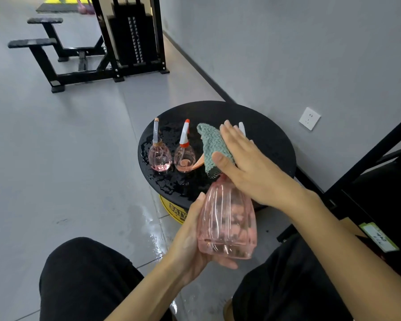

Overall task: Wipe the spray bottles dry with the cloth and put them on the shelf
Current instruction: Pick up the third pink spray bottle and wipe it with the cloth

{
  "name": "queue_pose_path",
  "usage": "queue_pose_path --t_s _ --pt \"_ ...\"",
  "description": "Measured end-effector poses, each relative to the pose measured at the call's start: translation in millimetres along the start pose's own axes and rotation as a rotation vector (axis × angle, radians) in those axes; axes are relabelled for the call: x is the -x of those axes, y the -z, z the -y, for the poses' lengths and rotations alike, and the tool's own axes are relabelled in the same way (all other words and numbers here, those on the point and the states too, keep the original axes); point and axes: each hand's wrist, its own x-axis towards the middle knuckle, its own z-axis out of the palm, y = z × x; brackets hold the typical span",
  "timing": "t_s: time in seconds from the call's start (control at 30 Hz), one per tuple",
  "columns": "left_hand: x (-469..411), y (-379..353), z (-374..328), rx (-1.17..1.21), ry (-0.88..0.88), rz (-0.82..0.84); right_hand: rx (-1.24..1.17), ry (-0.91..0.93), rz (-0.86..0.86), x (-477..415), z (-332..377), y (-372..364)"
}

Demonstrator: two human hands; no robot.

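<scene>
My left hand (190,237) grips the body of a large pink see-through spray bottle (227,223), held above my lap with its head pointing away from me. My right hand (245,163) holds a green cloth (212,147) against the bottle's spray head, fingers straight on top and thumb under the cloth. An orange trigger tip (198,163) pokes out below the cloth. Two smaller pink spray bottles (159,156) (184,156) stand upright on the wet round black tabletop (259,126). A white nozzle (242,128) shows behind my right hand.
A black shelf frame (366,158) stands at the right beside a grey wall with a white socket (309,118). Water lies on the floor (153,232) under the table. A black weight machine (116,42) stands far back. My knees in black trousers fill the bottom.
</scene>
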Motion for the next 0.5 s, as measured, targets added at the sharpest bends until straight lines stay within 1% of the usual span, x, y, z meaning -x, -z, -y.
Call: queue_pose_path --t_s 0.13,0.27,0.33,0.4,0.5 --pt "-0.4 1.7 -1.3 -0.005 -0.003 -0.028 0.027 0.048 0.059 11.6 2.3 -7.2" --pt "-1.2 5.4 -7.3 -0.015 -0.027 -0.05 -0.032 0.098 0.087 37.1 10.4 -12.9" --pt "-0.9 3.7 -7.7 -0.024 -0.014 -0.033 -0.007 0.098 0.076 37.1 8.3 -12.0" --pt "-1.0 0.9 -5.1 -0.013 -0.002 -0.014 0.028 0.074 0.027 26.9 1.9 -9.8" --pt "-1.5 -1.7 0.1 -0.006 0.006 0.009 0.0 0.017 0.001 9.7 -5.4 -4.9"
